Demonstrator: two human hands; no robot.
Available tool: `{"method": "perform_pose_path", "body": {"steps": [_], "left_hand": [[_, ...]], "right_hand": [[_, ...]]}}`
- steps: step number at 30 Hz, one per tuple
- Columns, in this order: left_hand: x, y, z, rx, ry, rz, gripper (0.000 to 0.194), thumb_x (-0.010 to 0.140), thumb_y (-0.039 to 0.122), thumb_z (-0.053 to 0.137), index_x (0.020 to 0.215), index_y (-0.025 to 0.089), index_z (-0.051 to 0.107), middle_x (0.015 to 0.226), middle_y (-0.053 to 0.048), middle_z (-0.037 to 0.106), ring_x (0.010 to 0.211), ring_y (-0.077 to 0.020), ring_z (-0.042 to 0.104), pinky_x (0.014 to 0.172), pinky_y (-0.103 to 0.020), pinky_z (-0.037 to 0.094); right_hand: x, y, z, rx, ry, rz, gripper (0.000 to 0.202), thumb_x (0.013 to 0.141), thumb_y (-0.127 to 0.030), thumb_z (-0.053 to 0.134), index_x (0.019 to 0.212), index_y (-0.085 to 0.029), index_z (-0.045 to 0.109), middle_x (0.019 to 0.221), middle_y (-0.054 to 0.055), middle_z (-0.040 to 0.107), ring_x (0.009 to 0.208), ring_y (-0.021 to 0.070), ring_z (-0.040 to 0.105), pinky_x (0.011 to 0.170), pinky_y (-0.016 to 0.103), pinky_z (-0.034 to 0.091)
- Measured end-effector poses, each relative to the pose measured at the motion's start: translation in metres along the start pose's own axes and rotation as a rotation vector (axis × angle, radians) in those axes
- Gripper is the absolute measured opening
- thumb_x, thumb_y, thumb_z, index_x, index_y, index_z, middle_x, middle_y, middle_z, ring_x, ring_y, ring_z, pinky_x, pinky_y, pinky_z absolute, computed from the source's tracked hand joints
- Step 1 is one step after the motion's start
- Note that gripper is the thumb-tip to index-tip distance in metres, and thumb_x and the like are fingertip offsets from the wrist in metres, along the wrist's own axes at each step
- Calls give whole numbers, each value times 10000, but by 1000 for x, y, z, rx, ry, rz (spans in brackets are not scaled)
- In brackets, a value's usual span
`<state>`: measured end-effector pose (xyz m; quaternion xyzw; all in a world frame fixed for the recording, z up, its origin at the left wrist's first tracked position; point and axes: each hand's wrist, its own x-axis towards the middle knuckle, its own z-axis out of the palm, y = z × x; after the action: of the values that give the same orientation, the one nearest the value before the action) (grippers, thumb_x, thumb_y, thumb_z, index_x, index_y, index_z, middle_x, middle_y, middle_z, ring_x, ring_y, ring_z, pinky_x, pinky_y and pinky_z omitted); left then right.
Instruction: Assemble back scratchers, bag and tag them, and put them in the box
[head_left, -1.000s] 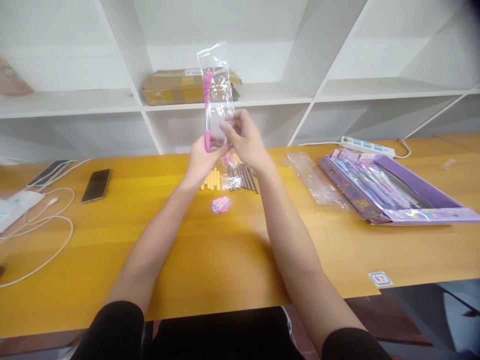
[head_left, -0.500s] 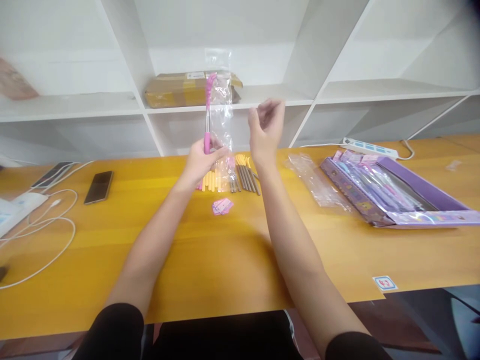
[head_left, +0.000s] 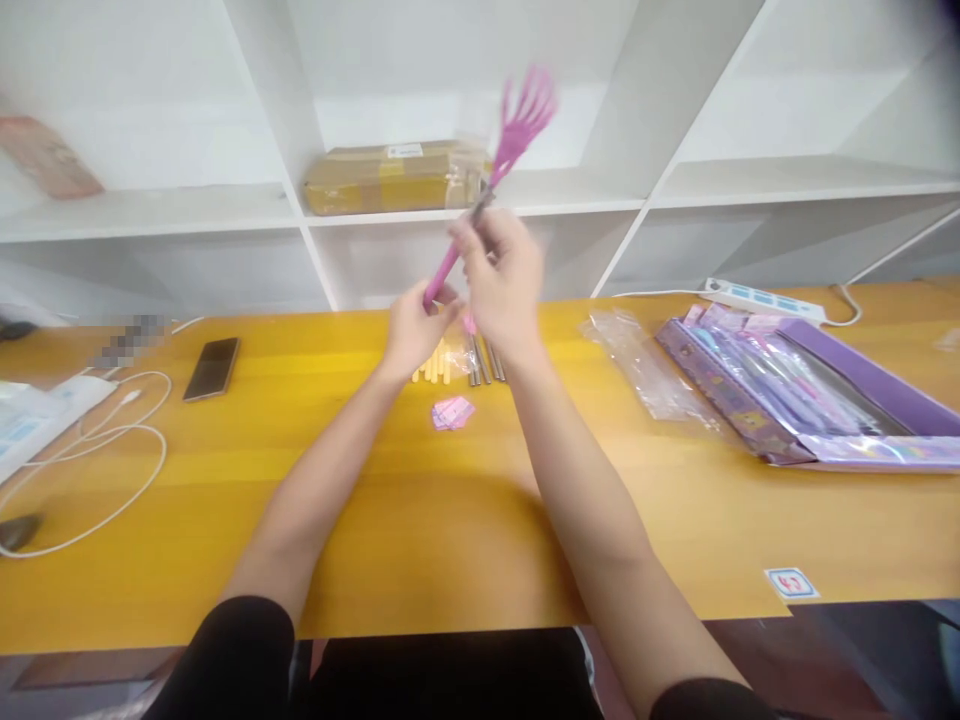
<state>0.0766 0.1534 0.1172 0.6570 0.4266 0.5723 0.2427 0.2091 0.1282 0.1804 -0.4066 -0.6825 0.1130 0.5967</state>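
A pink back scratcher (head_left: 521, 125) with a claw-shaped head tilts up and to the right above the table. My left hand (head_left: 420, 328) is closed around the lower end of its pink handle. Higher up, my right hand (head_left: 504, 285) pinches it near the metal shaft. A clear plastic bag (head_left: 466, 178) shows faintly behind the scratcher; how it is held is hidden. Below my hands lie several yellow handles (head_left: 433, 366) and dark metal rods (head_left: 480, 362), partly covered by my hands. Nearer me is a small stack of pink cards (head_left: 452, 412).
On the right are clear plastic bags (head_left: 645, 365) and a purple box (head_left: 772, 445) of packed items, with a power strip (head_left: 765, 298) behind. A phone (head_left: 211, 368) and white cables (head_left: 161, 470) lie at left. A cardboard box (head_left: 375, 182) sits on the shelf.
My right hand has moved left and closed on the back scratcher, which has gone from upright to tilted right, its claw now facing me. The plastic bag no longer hangs spread beside it.
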Motion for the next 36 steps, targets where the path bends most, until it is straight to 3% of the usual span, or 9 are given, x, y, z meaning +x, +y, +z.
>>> {"method": "perform_pose_path", "body": {"steps": [4,6,7,11,13,16,20,26,36], "left_hand": [[11,-12,-10,-195,13,-67,133,920,321,804,955,193,812,956,-53,787,810,-140,649,737,-269,492],[16,-11,-19,-279,81,-116,180,943,382,808,920,204,799,890,-41,756,737,-122,611,672,-252,484],[19,-9,-25,-302,123,-129,207,947,409,814,893,212,784,839,-28,727,698,-115,584,641,-245,476],[28,2,-48,-345,287,-78,305,938,486,842,819,235,717,718,5,634,655,-107,569,592,-233,471],[33,7,-58,-383,324,-54,324,931,522,847,831,245,712,688,13,610,647,-110,586,573,-238,472],[37,12,-68,-421,348,-61,347,931,569,837,850,256,711,644,20,569,632,-119,604,545,-248,466],[38,14,-74,-418,374,-65,372,951,602,807,856,258,699,658,11,579,654,-127,627,554,-253,486],[38,15,-72,-467,336,-115,328,977,609,775,995,283,746,843,-30,713,798,-151,692,656,-270,564],[18,46,-64,-554,162,-68,287,874,344,930,1055,224,743,1039,-48,733,1088,-213,768,905,-333,645]], "right_hand": [[4,-16,-28,25,248,-46,430,1173,-525,285,1102,-287,635,1224,140,663,1065,263,660,902,392,564],[3,-25,-48,59,213,-104,378,1177,-473,321,1015,-261,589,1122,141,685,1017,248,670,911,375,557],[1,-29,-58,85,101,-118,354,1173,-464,373,974,-253,576,1025,122,691,942,236,670,882,369,552],[-4,-33,-92,23,-557,-28,421,1115,-591,560,897,-243,659,746,23,637,670,175,573,674,334,460],[-5,-29,-99,-77,-676,12,479,1088,-629,598,814,-242,670,691,11,611,629,162,520,637,331,404],[-3,-19,-99,-163,-734,31,555,1077,-619,620,680,-232,594,635,9,577,587,154,459,608,339,355],[0,-11,-94,-207,-732,38,536,1090,-583,598,680,-237,590,635,17,582,589,165,465,602,344,343],[-1,-13,-92,-195,-666,38,440,1090,-527,618,761,-239,663,670,12,611,612,167,489,628,336,334],[1,-15,-90,-100,-494,40,294,1053,-472,712,870,-244,742,695,20,602,680,190,528,663,337,337]]}}
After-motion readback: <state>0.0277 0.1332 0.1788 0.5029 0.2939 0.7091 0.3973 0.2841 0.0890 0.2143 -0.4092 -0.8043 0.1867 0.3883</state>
